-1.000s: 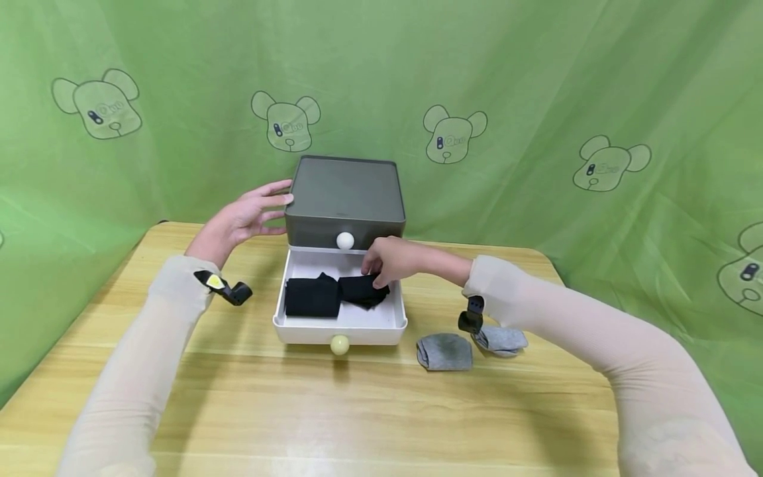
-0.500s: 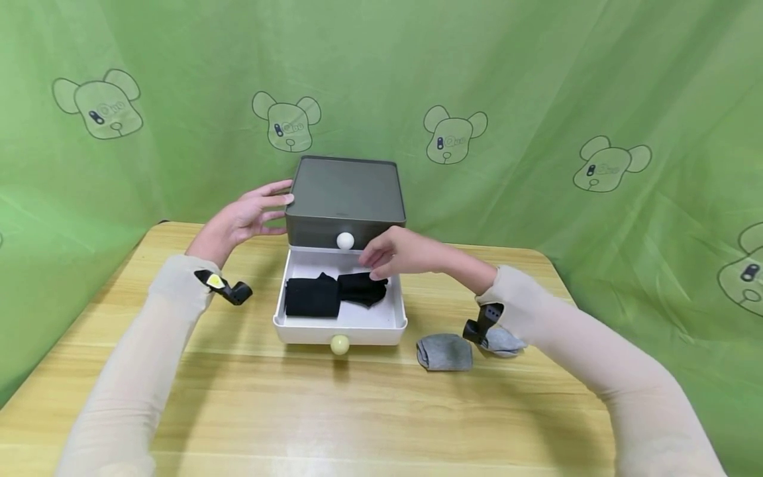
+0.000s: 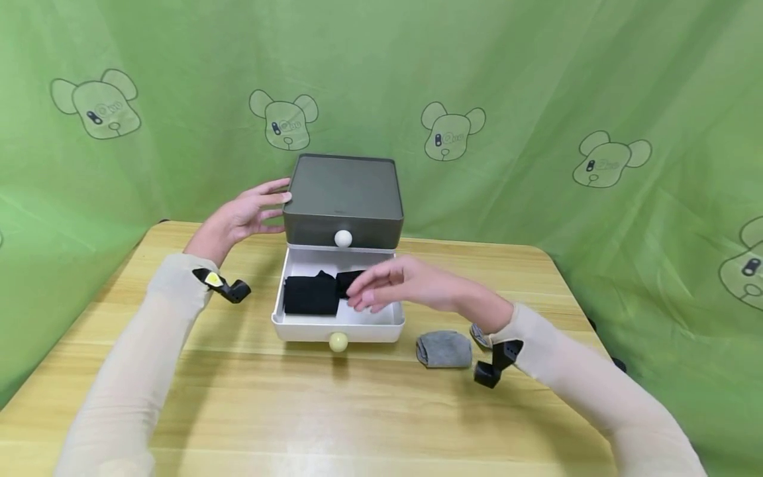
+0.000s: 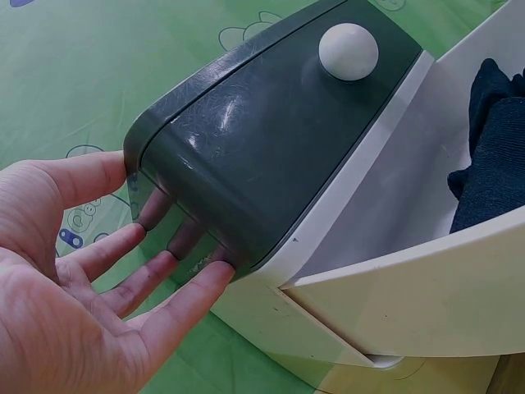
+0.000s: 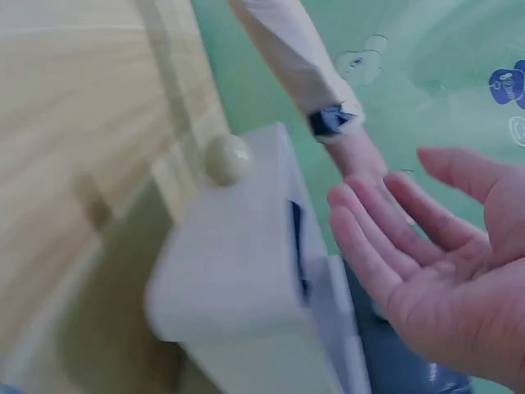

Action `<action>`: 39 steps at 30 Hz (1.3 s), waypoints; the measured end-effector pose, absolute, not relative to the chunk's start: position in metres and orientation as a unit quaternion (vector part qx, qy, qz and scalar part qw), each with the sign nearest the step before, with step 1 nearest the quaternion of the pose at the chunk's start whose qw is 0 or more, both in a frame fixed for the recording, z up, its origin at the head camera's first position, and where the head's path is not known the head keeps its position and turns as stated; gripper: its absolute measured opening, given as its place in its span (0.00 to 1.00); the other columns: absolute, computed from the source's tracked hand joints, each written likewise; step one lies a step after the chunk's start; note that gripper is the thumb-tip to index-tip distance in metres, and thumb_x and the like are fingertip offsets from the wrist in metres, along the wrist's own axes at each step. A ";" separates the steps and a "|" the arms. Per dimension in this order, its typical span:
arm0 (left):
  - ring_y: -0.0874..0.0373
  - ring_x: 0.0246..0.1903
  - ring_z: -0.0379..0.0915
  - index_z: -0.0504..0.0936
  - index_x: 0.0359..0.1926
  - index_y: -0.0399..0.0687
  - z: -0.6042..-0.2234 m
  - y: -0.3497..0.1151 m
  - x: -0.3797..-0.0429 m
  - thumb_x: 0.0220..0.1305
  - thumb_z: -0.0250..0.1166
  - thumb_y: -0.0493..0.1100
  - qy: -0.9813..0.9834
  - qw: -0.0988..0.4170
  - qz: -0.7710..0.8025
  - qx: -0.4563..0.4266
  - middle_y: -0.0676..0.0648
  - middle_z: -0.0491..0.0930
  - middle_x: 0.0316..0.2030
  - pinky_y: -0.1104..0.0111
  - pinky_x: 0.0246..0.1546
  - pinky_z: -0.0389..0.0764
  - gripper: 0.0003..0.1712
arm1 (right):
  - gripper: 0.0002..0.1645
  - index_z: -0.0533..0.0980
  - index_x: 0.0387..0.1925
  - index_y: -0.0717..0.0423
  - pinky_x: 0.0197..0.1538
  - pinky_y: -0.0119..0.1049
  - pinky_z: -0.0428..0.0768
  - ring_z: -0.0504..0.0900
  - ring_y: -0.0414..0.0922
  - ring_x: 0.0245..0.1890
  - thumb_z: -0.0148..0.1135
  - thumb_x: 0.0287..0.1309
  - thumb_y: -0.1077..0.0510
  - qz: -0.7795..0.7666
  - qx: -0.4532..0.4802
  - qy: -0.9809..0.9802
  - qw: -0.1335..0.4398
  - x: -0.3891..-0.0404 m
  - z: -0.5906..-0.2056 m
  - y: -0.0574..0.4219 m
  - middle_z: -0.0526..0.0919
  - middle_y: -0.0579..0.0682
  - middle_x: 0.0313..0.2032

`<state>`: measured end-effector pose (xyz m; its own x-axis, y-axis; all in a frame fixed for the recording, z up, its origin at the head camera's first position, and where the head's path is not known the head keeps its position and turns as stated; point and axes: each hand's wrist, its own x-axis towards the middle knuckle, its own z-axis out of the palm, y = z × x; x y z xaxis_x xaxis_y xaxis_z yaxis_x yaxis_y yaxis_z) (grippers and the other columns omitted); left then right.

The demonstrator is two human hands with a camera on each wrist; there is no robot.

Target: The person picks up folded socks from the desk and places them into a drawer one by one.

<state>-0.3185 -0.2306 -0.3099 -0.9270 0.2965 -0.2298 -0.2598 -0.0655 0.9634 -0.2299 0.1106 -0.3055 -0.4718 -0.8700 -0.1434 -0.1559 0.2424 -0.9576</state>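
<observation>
A two-tier drawer box [image 3: 348, 189] has a dark grey top. Its white lower drawer [image 3: 375, 333] is pulled out. Inside lie a folded black sock bundle [image 3: 311, 295] on the left and another black sock bundle [image 3: 346, 281], partly hidden. With fingers spread and nearly straight, my left hand [image 3: 244, 215] touches the left side of the dark upper part, as the left wrist view also shows. Above the drawer's right half hovers my right hand [image 3: 411, 285], holding nothing. Its fingers look loose in the right wrist view.
On the table [image 3: 250, 411], right of the drawer, lies a folded grey sock bundle [image 3: 444, 349]. Another grey sock bundle [image 3: 479, 334] is mostly hidden behind my right wrist. A green curtain [image 3: 369, 59] hangs behind the table.
My right hand has let go of the right black sock bundle, lifted away, and moved toward me and slightly right. The left hand stays on the box.
</observation>
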 end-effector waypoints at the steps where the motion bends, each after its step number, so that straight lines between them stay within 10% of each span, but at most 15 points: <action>1: 0.43 0.80 0.45 0.48 0.82 0.60 -0.310 -0.231 -0.318 0.77 0.56 0.43 0.656 0.191 0.730 0.015 0.45 0.45 0.82 0.43 0.78 0.54 0.40 | 0.21 0.76 0.61 0.65 0.63 0.53 0.81 0.83 0.54 0.59 0.59 0.72 0.60 -0.489 -0.375 0.692 0.375 -0.227 -0.309 0.112 0.83 0.63 0.58; 22: 0.43 0.79 0.46 0.47 0.82 0.59 -0.309 -0.234 -0.318 0.78 0.55 0.43 0.655 0.187 0.732 0.017 0.45 0.47 0.81 0.43 0.78 0.55 0.40 | 0.31 0.62 0.73 0.66 0.67 0.50 0.79 0.77 0.60 0.65 0.47 0.79 0.51 -0.503 -0.263 0.651 0.504 -0.172 -0.402 0.109 0.77 0.67 0.64; 29: 0.44 0.79 0.48 0.49 0.82 0.59 -0.310 -0.232 -0.317 0.77 0.57 0.44 0.655 0.188 0.732 0.017 0.49 0.65 0.72 0.43 0.78 0.57 0.40 | 0.34 0.60 0.75 0.66 0.71 0.52 0.75 0.74 0.60 0.69 0.46 0.80 0.49 -0.586 -0.216 0.578 0.526 -0.165 -0.422 0.098 0.74 0.67 0.67; 39: 0.43 0.80 0.45 0.47 0.82 0.58 -0.311 -0.232 -0.319 0.78 0.55 0.43 0.654 0.189 0.733 0.018 0.44 0.48 0.81 0.42 0.78 0.55 0.40 | 0.34 0.58 0.73 0.71 0.72 0.53 0.72 0.75 0.60 0.68 0.47 0.79 0.50 -0.633 -0.216 0.549 0.501 -0.161 -0.425 0.091 0.74 0.67 0.66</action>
<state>-0.3189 -0.2316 -0.3110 -0.9280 0.3007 -0.2202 -0.2529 -0.0741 0.9647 -0.1607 0.0911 -0.4248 -0.4044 -0.8719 -0.2762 0.3975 0.1044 -0.9116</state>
